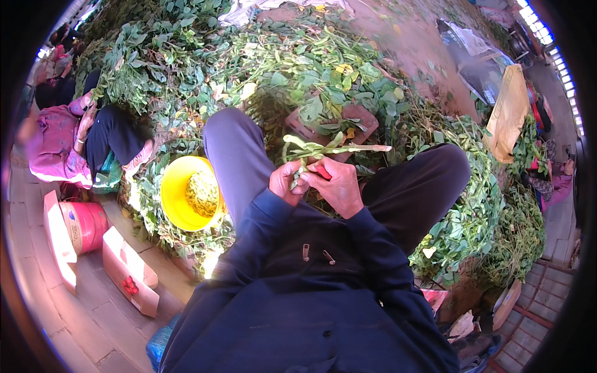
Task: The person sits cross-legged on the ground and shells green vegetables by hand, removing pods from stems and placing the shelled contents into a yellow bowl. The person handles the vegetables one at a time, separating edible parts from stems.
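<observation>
Between my knees, my left hand (288, 183) grips a green stalk bearing bean pods (310, 148), its cut pale end pointing right. My right hand (339, 185) is closed on a small red-handled tool (322, 172), its working end hidden by my fingers, and meets my left fingertips at the stalk. Beside my left knee a yellow plastic bucket (175, 200) leans, with shelled green beans or pods (202, 193) in its lower part. Beyond my hands lies a reddish brick or box-like object (364, 122), partly under leaves.
A large heap of leafy bean plants (280, 60) surrounds my legs. A person in pink (58, 135) sits at the left; another (557, 186) is at the far right. A pink-red tub (88, 226), an open cardboard box (130, 272) and a brown paper sheet (507, 114) stand around.
</observation>
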The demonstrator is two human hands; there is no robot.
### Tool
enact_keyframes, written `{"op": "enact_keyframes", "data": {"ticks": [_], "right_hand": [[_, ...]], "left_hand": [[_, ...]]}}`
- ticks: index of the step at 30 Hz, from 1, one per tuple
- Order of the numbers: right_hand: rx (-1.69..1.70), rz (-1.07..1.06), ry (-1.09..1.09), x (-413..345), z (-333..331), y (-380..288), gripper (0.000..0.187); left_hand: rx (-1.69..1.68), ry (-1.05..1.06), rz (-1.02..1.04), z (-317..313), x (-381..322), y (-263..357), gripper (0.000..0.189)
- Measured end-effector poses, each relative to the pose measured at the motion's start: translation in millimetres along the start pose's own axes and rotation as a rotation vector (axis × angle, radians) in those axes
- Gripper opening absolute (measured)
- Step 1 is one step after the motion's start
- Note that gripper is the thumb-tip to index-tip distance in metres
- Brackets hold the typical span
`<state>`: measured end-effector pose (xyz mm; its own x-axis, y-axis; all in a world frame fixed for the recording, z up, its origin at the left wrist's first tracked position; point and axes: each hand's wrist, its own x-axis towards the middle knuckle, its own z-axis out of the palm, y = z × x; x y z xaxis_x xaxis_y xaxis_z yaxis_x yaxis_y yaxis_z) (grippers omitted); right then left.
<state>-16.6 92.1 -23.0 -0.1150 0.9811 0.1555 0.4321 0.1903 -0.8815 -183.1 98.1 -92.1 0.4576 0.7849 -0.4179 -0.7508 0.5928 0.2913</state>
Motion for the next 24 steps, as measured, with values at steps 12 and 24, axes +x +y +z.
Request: {"op": "enact_keyframes", "data": {"ticks": [12, 24], "right_hand": [[-0.171, -0.113, 0.107, 5, 2, 0, 0.024], [-0.128, -0.14, 0.108, 12, -3, 3, 0.015]], "left_hand": [[0.027, 0.032, 0.165, 22, 4, -8, 0.016], [-0.033, 0.068, 0.155, 22, 8, -15, 0.017]]}}
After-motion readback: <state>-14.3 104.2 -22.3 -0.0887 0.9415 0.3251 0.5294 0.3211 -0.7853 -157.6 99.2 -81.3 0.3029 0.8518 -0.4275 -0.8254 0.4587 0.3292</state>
